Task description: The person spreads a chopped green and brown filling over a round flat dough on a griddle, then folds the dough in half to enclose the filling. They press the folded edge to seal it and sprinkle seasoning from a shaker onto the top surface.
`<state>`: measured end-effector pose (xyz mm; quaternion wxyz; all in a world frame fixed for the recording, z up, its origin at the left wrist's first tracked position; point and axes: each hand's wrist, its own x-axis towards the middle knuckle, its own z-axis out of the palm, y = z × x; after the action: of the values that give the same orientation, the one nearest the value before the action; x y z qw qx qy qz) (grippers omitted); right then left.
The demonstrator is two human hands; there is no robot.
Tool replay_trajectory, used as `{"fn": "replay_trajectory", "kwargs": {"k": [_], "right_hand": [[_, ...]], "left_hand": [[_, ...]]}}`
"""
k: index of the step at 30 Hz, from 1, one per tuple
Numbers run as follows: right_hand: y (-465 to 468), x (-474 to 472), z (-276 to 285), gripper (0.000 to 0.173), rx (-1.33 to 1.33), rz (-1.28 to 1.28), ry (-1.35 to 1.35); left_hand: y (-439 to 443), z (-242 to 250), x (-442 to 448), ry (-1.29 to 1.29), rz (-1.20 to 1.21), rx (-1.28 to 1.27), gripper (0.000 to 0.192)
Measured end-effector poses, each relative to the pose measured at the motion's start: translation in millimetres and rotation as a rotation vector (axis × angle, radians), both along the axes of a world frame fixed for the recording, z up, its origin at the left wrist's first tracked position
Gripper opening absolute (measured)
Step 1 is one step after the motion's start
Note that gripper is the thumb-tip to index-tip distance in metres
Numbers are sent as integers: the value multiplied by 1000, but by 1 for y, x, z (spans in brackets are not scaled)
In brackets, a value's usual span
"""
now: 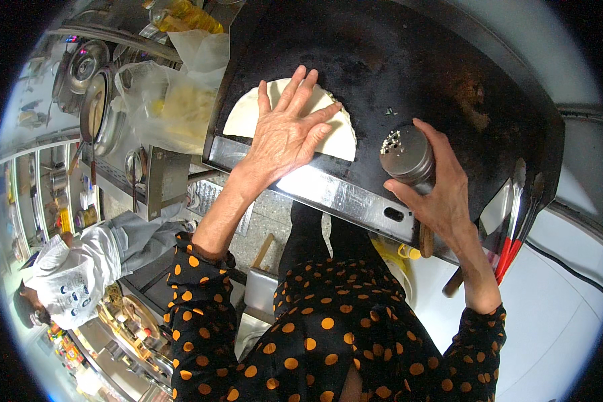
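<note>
A half-round of pale folded dough (238, 113) lies on the dark griddle (382, 60), some filling showing at its curved edge. My left hand (286, 123) rests on it, palm down with the fingers apart, covering its middle. In my right hand (444, 186) is a metal shaker (406, 160), tilted with its perforated lid towards the dough. White grains, possibly sesame seeds, cling around the lid's holes. A few green scraps (391, 111) sit on the griddle between dough and shaker.
A steel strip with an oval slot (341, 188) runs along the griddle's front. Red-handled tongs (507, 256) and a flat metal spatula (496, 206) lie at the right. Plastic bags (176, 105) crowd the left side. Another person (75, 274) stands further left.
</note>
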<state>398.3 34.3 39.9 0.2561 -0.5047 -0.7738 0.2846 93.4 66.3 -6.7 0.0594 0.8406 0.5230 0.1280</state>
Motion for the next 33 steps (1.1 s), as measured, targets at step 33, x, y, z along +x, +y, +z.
{"fn": "replay_trajectory", "kwargs": {"k": [33], "right_hand": [[-20, 2, 2, 94, -27, -40, -24]], "left_hand": [[-10, 4, 11, -50, -203, -12, 46]]}}
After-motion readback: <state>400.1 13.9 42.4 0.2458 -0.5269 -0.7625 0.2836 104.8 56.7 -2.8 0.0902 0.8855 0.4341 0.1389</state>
